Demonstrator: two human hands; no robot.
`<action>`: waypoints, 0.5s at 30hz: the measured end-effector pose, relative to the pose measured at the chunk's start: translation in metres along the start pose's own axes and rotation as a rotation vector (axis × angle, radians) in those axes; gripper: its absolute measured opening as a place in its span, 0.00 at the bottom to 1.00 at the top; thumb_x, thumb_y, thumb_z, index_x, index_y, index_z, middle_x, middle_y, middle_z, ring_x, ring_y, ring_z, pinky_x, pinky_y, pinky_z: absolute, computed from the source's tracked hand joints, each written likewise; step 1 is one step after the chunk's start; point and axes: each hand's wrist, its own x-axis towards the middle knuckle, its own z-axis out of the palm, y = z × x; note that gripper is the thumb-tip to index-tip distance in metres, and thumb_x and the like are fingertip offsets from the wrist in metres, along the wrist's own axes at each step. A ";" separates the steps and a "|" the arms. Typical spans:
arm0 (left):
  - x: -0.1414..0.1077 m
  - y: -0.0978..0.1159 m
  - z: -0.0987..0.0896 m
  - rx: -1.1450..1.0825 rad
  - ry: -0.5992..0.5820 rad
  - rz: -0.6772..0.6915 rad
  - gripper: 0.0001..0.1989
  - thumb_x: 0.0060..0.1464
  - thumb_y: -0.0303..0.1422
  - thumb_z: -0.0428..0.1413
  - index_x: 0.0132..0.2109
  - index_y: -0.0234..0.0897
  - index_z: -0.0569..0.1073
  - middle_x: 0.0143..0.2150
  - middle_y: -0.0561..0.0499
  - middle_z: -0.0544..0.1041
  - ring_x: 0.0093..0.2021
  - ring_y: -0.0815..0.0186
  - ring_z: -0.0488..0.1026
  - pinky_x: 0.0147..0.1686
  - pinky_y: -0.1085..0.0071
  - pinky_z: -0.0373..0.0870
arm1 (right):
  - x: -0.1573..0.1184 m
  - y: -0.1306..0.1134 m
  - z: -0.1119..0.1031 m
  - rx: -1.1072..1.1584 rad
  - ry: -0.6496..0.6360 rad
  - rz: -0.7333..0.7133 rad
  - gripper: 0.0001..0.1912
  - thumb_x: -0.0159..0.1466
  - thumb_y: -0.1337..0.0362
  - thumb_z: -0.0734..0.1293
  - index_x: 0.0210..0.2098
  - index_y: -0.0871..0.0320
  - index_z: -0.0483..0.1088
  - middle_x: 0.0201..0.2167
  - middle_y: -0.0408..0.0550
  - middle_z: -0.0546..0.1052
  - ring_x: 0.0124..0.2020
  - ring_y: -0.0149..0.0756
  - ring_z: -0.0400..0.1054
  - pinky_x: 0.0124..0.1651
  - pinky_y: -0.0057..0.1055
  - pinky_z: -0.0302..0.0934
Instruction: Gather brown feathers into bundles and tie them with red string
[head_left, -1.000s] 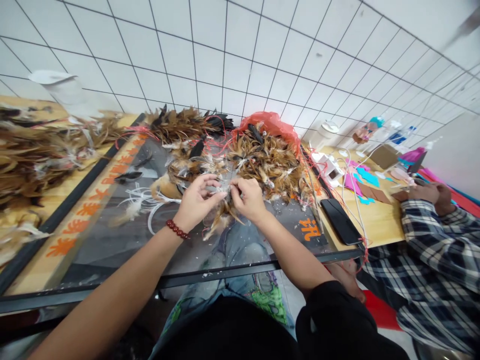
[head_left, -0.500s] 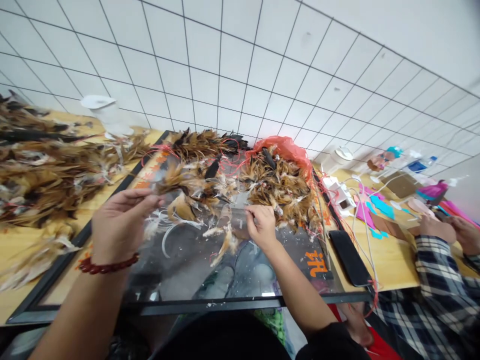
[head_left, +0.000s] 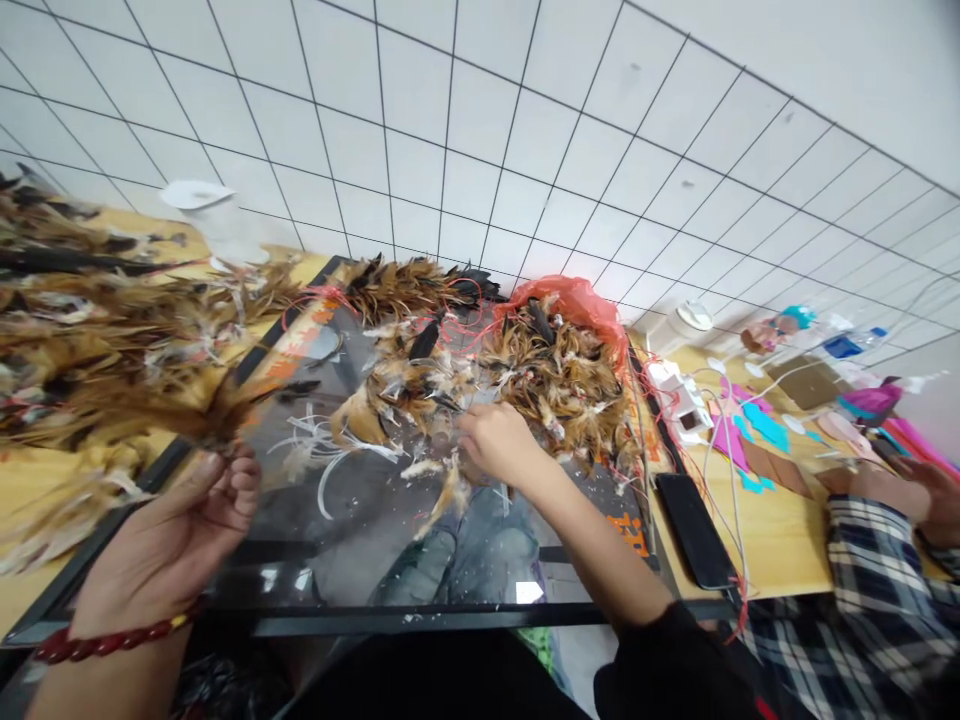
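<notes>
My left hand [head_left: 172,530], with a red bead bracelet at the wrist, pinches a bunch of brown feathers [head_left: 217,405] by its base. The feathers fan out upward and are blurred. Over the middle of the dark glass-topped panel [head_left: 330,560], my right hand [head_left: 495,440] is closed with curled fingers beside a loose pile of brown and white feathers [head_left: 397,375]. What its fingertips hold, if anything, is hidden. White quill strips [head_left: 324,450] lie between the two hands. A larger feather heap [head_left: 570,375] sits just right of my right hand.
Feather strands [head_left: 97,330] cover the table at left. A red plastic bag [head_left: 570,295] lies behind the heap, against the tiled wall. A phone [head_left: 694,530], cables and a power adapter [head_left: 675,390] are at right. A co-worker's hands [head_left: 892,485] hold something near coloured pieces [head_left: 765,425].
My left hand has moved left and toward me with the feather bunch, turning palm up. My right hand has shifted slightly left, its fingers now lower at the pile's edge.
</notes>
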 end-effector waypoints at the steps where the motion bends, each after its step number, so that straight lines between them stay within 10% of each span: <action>1: -0.003 0.000 0.002 -0.061 0.022 -0.079 0.10 0.52 0.22 0.55 0.27 0.38 0.75 0.25 0.51 0.75 0.22 0.73 0.69 0.21 0.83 0.75 | 0.009 -0.002 -0.002 -0.010 0.007 -0.018 0.07 0.65 0.66 0.64 0.41 0.56 0.74 0.39 0.52 0.78 0.41 0.43 0.73 0.41 0.35 0.60; 12: -0.009 -0.014 -0.032 -0.146 0.033 -0.106 0.12 0.44 0.16 0.57 0.29 0.38 0.76 0.28 0.54 0.78 0.26 0.74 0.73 0.27 0.85 0.77 | 0.080 -0.073 0.029 0.205 -0.048 -0.086 0.22 0.62 0.46 0.67 0.43 0.59 0.74 0.43 0.54 0.78 0.44 0.47 0.74 0.40 0.37 0.67; 15: -0.010 -0.022 -0.041 -0.122 0.015 -0.093 0.11 0.42 0.17 0.59 0.28 0.39 0.76 0.29 0.54 0.78 0.27 0.72 0.75 0.28 0.83 0.77 | 0.085 -0.079 0.033 0.178 -0.069 -0.055 0.15 0.63 0.55 0.66 0.42 0.59 0.74 0.45 0.56 0.78 0.44 0.47 0.75 0.41 0.37 0.67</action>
